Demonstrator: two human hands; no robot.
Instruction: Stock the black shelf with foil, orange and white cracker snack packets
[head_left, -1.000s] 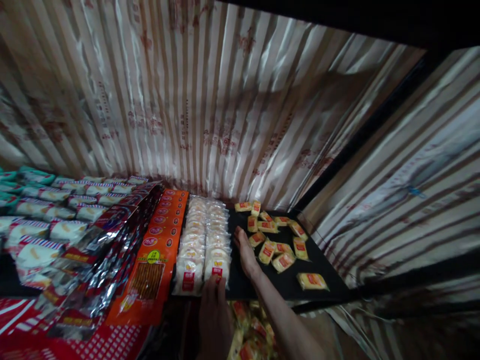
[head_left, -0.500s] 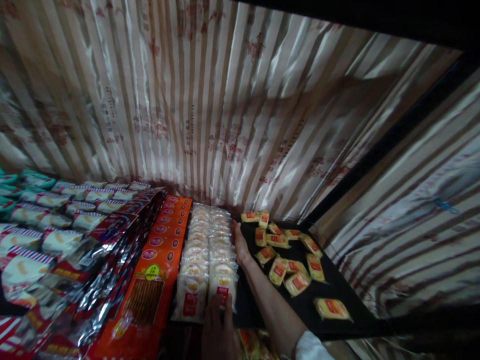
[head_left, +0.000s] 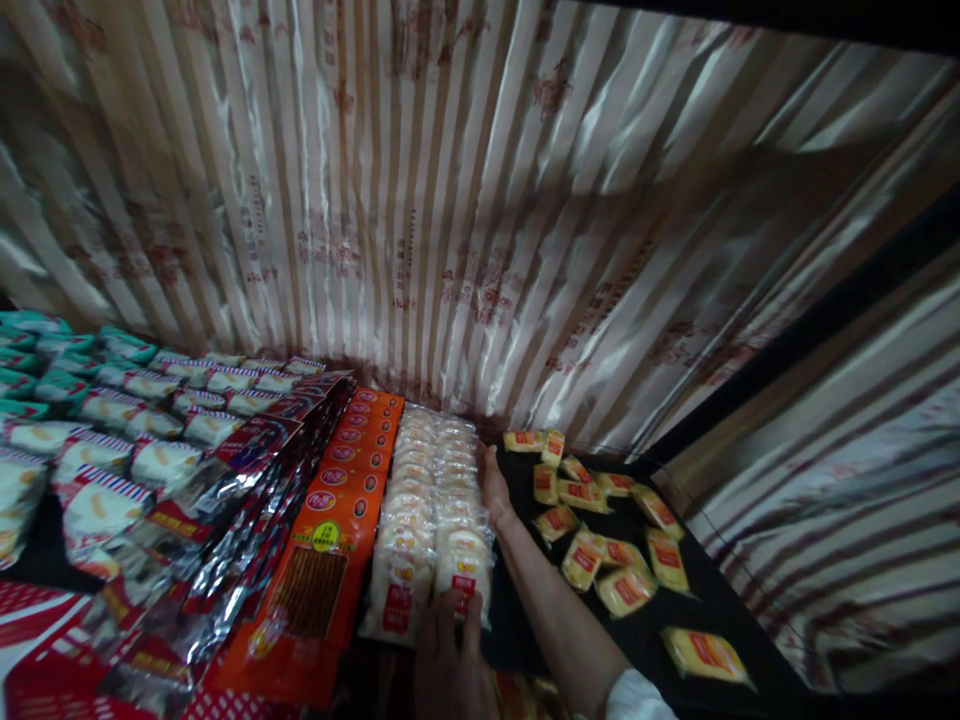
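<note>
Two side-by-side rows of clear-wrapped, round white crackers stand on a dark shelf. At the front of the right row [head_left: 463, 545], my left hand [head_left: 455, 655] rests its fingers, slightly apart, against the red-labelled end pack. My right hand [head_left: 495, 490] lies along that row's right side, fingers stretched toward the back wall; part of it is in shadow. Neither hand is wrapped round a pack. The left row [head_left: 403, 545] is beside it, untouched. To the right of my right forearm lie several loose yellow-wrapped snacks [head_left: 577, 495].
Orange snack packs [head_left: 330, 540] overlap in a strip left of the crackers. Farther left are shiny dark-red packs [head_left: 247, 520], striped white packs [head_left: 165, 460] and green packs [head_left: 64, 385]. The black shelf [head_left: 645, 650] meets a pleated, printed sheet [head_left: 480, 220] behind.
The view has shifted, so the shelf goods appear farther right and more green packs show at left. Both hands keep about the same places against the right cracker row.
</note>
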